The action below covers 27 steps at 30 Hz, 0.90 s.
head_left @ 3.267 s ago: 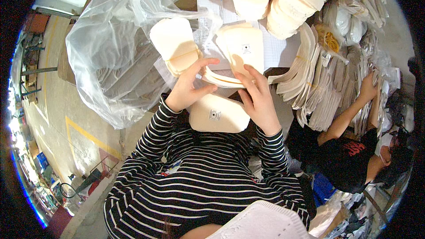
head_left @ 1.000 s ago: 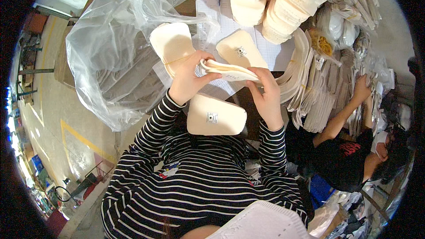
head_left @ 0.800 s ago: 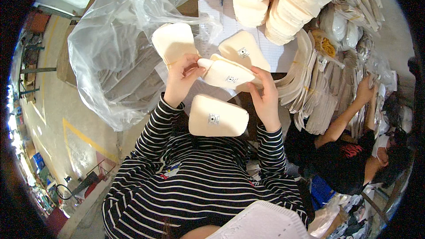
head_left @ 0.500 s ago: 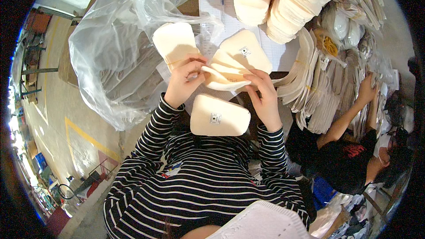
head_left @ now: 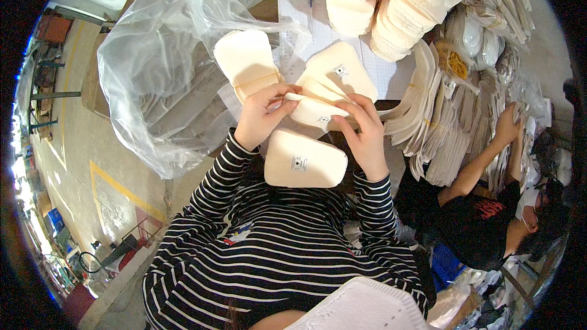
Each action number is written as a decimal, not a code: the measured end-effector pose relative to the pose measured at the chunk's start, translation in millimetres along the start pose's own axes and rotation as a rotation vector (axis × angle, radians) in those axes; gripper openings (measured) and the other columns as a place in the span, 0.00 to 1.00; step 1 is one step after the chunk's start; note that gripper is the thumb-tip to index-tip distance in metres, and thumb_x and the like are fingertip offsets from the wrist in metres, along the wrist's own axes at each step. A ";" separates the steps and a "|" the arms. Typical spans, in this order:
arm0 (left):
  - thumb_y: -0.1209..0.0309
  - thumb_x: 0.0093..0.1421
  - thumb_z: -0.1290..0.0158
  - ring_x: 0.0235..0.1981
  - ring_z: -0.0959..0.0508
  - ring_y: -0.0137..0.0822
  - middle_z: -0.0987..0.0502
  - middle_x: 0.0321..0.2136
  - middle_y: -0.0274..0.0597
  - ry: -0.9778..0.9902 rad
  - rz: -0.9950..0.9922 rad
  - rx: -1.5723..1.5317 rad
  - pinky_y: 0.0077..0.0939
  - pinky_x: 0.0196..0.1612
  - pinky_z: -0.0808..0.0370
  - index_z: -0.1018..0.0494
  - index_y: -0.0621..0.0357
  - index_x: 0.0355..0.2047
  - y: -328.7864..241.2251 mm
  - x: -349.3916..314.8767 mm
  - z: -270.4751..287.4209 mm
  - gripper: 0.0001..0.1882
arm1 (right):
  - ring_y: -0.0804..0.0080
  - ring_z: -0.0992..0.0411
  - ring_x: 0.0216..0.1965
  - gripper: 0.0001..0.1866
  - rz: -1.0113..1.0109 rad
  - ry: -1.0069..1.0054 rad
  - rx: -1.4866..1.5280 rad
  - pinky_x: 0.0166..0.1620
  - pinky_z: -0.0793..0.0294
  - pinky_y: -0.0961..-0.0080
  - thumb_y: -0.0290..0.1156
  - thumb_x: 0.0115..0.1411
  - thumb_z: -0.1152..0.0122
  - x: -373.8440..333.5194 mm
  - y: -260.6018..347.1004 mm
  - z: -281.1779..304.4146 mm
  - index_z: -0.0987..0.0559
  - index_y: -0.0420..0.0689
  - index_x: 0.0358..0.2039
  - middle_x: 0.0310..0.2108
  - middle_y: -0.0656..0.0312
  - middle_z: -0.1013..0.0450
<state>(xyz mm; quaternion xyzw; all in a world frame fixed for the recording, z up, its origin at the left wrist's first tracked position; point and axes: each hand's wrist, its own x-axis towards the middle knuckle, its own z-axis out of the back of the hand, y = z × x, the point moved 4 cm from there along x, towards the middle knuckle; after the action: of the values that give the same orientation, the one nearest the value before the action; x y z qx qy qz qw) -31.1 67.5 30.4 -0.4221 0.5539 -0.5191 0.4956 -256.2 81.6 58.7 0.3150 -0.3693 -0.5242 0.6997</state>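
Between my hands a cream, round-cornered fabric pad is held up, a small printed label on its face. My left hand pinches its left edge; my right hand grips its right side, fingers closed. Just beyond lies a labelled cream pad, other pad layers partly hidden under the held one. Closer to my body rests another labelled pad. Beyond my left hand a bundle of cream pads has a thin yellowish band around it.
A clear plastic bag spreads over the left. Printed paper sheets lie under the pads. Tall pad stacks stand at the back, with banded bundles on the right. A co-worker's hand touches bundles at the far right.
The held pad has tipped so its labelled face now shows, where its curled edge showed before. My left fingers have shifted slightly right along it.
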 end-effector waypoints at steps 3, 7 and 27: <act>0.77 0.62 0.43 0.45 0.21 0.31 0.20 0.45 0.43 0.039 -0.215 0.249 0.26 0.50 0.24 0.24 0.66 0.45 -6.5 2.0 0.6 0.12 | 0.54 0.29 0.52 0.18 0.026 -0.006 -0.042 0.53 0.28 0.64 0.25 0.53 0.31 1.7 4.3 -3.4 0.20 0.45 0.46 0.52 0.52 0.29; 0.78 0.61 0.43 0.42 0.20 0.30 0.20 0.40 0.41 -0.054 -0.139 0.218 0.24 0.47 0.23 0.24 0.66 0.44 -6.5 -0.6 0.5 0.11 | 0.54 0.29 0.53 0.15 0.073 -0.044 -0.039 0.52 0.27 0.64 0.24 0.53 0.31 2.7 7.7 -4.4 0.20 0.44 0.43 0.52 0.53 0.29; 0.76 0.60 0.41 0.35 0.22 0.30 0.20 0.37 0.43 0.029 -0.008 0.207 0.23 0.42 0.25 0.23 0.65 0.45 -7.3 1.5 -11.3 0.13 | 0.58 0.27 0.49 0.12 0.047 -0.081 -0.042 0.51 0.28 0.67 0.19 0.50 0.31 10.9 9.8 -4.1 0.22 0.41 0.35 0.48 0.55 0.27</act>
<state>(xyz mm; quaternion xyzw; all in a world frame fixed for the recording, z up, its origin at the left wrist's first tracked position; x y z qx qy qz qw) -42.8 67.1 37.2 -0.3634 0.5025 -0.5816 0.5265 -246.0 73.8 66.7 0.2699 -0.3936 -0.5277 0.7027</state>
